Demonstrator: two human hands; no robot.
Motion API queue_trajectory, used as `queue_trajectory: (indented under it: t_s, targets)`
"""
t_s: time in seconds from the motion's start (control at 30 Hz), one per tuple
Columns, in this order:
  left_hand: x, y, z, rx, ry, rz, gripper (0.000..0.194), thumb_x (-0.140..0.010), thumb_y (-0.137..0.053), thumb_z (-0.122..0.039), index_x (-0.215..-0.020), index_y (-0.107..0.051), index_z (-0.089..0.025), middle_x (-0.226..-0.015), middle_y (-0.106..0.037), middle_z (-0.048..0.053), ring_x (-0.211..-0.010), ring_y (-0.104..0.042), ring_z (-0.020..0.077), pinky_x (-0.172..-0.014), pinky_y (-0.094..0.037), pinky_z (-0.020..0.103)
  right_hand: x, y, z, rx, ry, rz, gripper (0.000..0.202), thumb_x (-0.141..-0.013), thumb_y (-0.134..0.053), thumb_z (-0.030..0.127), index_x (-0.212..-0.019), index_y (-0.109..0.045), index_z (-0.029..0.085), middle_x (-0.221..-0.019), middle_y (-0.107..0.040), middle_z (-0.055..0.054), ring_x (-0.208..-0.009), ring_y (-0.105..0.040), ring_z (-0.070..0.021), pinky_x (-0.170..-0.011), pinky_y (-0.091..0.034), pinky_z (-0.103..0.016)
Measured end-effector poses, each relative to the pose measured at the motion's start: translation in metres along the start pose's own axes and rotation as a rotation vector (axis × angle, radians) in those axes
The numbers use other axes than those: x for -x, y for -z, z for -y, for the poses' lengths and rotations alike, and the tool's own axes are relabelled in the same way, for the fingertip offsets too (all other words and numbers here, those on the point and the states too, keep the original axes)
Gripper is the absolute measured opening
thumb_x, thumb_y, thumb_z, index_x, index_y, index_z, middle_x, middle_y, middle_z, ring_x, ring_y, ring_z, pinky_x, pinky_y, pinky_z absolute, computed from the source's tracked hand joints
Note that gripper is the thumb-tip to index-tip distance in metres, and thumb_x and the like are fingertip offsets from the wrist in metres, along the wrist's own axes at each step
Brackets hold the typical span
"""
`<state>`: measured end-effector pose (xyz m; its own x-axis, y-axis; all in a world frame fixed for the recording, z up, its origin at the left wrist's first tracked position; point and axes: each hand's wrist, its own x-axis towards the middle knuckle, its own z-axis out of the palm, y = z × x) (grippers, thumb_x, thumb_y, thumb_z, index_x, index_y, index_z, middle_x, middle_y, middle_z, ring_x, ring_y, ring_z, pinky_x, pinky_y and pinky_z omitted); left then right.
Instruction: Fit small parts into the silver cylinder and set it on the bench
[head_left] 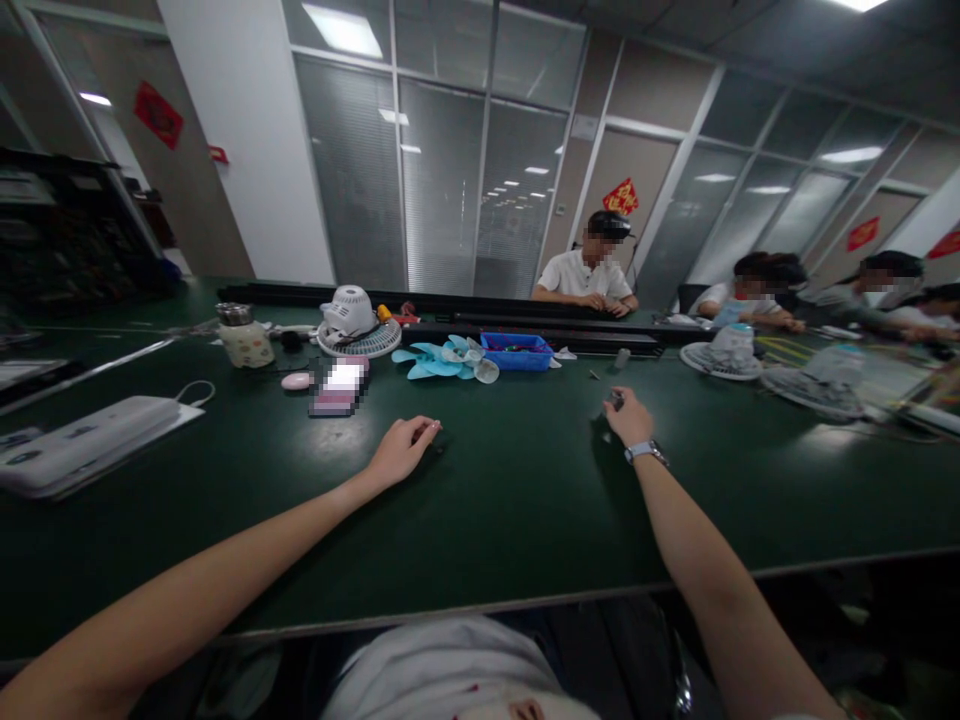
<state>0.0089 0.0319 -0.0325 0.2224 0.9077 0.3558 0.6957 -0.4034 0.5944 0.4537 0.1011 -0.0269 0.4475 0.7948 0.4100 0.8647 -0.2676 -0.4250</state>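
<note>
My left hand is over the green table, its fingers curled together in a pinch. Something small and dark shows by its fingertips, too small to name. Farther right, my right hand, with a watch on the wrist, is closed around a small dark, greyish thing mostly hidden by the fingers. A tiny pale piece lies just below that hand. Beyond it stands a small grey cylinder. Between and beyond the hands are light-blue fan blades and a blue tray of small parts.
At the left are a white fan body, a patterned jar, a phone, a pink oval object and a long white device. More fan parts lie right. Co-workers sit across the table, behind black rails.
</note>
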Motion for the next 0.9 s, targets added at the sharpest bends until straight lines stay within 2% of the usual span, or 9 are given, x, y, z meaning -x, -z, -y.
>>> queue_trajectory:
  t_s: [0.1,0.2,0.3,0.37,0.47,0.57,0.67,0.77,0.9]
  targets:
    - [0.000,0.000,0.000,0.000,-0.004,-0.001,0.047,-0.095,-0.036,-0.053,-0.105,-0.069,-0.021,-0.089,-0.072,0.005,-0.086,-0.061,0.0244,-0.079,-0.045,0.036,0.000,0.001,0.001,-0.011,0.003,0.022,0.046,-0.085,-0.058,0.031,-0.129,-0.053,0.019,-0.112,-0.066,-0.015,-0.099,-0.063,-0.0280,-0.083,-0.046,-0.038]
    - [0.001,0.001,-0.003,0.016,0.010,-0.013,0.046,-0.094,-0.037,-0.053,-0.105,-0.067,-0.021,-0.090,-0.071,0.006,-0.089,-0.061,0.0243,-0.079,-0.045,0.036,0.007,0.005,0.017,-0.001,0.024,-0.103,0.057,-0.084,-0.061,0.030,-0.137,-0.045,0.013,-0.130,-0.056,-0.022,-0.116,-0.055,-0.0329,-0.096,-0.040,-0.048]
    - [0.000,0.002,-0.004,0.055,0.060,-0.047,0.046,-0.092,-0.039,-0.053,-0.108,-0.064,-0.019,-0.091,-0.070,0.007,-0.088,-0.062,0.0237,-0.079,-0.047,0.036,0.032,0.009,0.059,-0.097,0.264,-0.219,0.059,-0.089,-0.056,0.033,-0.142,-0.041,0.011,-0.145,-0.042,-0.023,-0.133,-0.040,-0.0342,-0.108,-0.028,-0.052]
    - [0.000,0.001,-0.003,0.083,0.106,-0.087,0.046,-0.091,-0.040,-0.053,-0.110,-0.062,-0.018,-0.092,-0.069,0.007,-0.087,-0.063,0.0233,-0.078,-0.048,0.036,0.064,0.008,0.096,-0.256,0.533,-0.109,0.054,-0.093,-0.051,0.037,-0.142,-0.043,0.016,-0.148,-0.040,-0.018,-0.137,-0.036,-0.0304,-0.112,-0.025,-0.050]
    - [-0.002,-0.002,0.002,0.112,0.155,-0.156,0.046,-0.091,-0.041,-0.054,-0.113,-0.058,-0.017,-0.093,-0.067,0.008,-0.087,-0.063,0.0228,-0.077,-0.049,0.036,0.124,0.002,0.148,-0.464,0.912,0.273,0.054,-0.091,-0.056,0.042,-0.142,-0.045,0.028,-0.154,-0.035,-0.009,-0.141,-0.032,-0.0269,-0.115,-0.024,-0.050]
    - [-0.003,-0.005,0.008,0.115,0.153,-0.212,0.045,-0.091,-0.042,-0.054,-0.112,-0.057,-0.017,-0.093,-0.067,0.007,-0.086,-0.064,0.0224,-0.077,-0.050,0.036,0.171,-0.005,0.178,-0.503,1.122,0.576,0.056,-0.089,-0.060,0.046,-0.141,-0.047,0.030,-0.157,-0.030,-0.007,-0.145,-0.025,-0.0260,-0.116,-0.023,-0.051]
    - [-0.004,-0.007,0.011,0.110,0.136,-0.232,0.045,-0.091,-0.043,-0.054,-0.112,-0.057,-0.017,-0.091,-0.067,0.007,-0.084,-0.063,0.0220,-0.077,-0.050,0.036,0.186,-0.009,0.187,-0.513,1.145,0.696,0.045,-0.092,-0.056,0.041,-0.135,-0.055,0.026,-0.150,-0.043,-0.009,-0.141,-0.036,-0.0250,-0.115,-0.027,-0.050]
    - [-0.004,-0.007,0.010,0.107,0.136,-0.232,0.044,-0.090,-0.043,-0.054,-0.110,-0.057,-0.017,-0.090,-0.066,0.007,-0.083,-0.063,0.0222,-0.077,-0.049,0.036,0.180,-0.010,0.185,-0.596,1.103,0.687,0.034,-0.093,-0.052,0.022,-0.126,-0.064,0.024,-0.136,-0.059,-0.007,-0.131,-0.050,-0.0214,-0.112,-0.037,-0.045]
    - [-0.003,-0.005,0.007,0.106,0.158,-0.223,0.044,-0.090,-0.043,-0.055,-0.109,-0.058,-0.018,-0.090,-0.067,0.007,-0.084,-0.063,0.0228,-0.076,-0.049,0.037,0.172,-0.010,0.177,-0.651,1.047,0.659,0.046,-0.086,-0.048,0.003,-0.117,-0.069,0.029,-0.120,-0.069,0.000,-0.118,-0.061,-0.0180,-0.106,-0.045,-0.040]
